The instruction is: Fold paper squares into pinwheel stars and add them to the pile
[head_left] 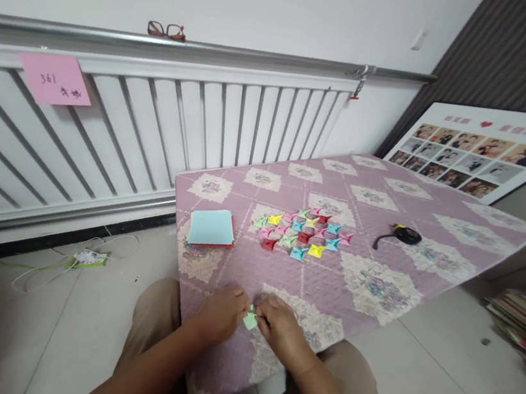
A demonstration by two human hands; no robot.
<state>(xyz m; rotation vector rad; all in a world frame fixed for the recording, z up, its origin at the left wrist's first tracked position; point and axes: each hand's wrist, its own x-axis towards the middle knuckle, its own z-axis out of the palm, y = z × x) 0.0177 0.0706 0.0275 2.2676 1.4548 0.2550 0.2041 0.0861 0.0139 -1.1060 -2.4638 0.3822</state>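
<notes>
A small folded piece of light green paper [251, 319] is pinched between my two hands at the near edge of the pink quilted table [377, 289]. My left hand [223, 313] grips its left side with closed fingers. My right hand [281, 326] grips its right side, fingers also closed. Further back on the table lies a cluster of several small folded paper stars [304, 231] in red, pink, yellow, green and blue. To their left sits a stack of square paper sheets [211, 228], light blue on top with red below.
A black tape measure with a strap [403, 235] lies on the table's right side. A white radiator [130, 134] with a pink note [54, 79] and glasses [166, 30] stands behind. A photo board [472, 150] leans at right; books [525, 319] and a cable [85, 257] lie on the floor.
</notes>
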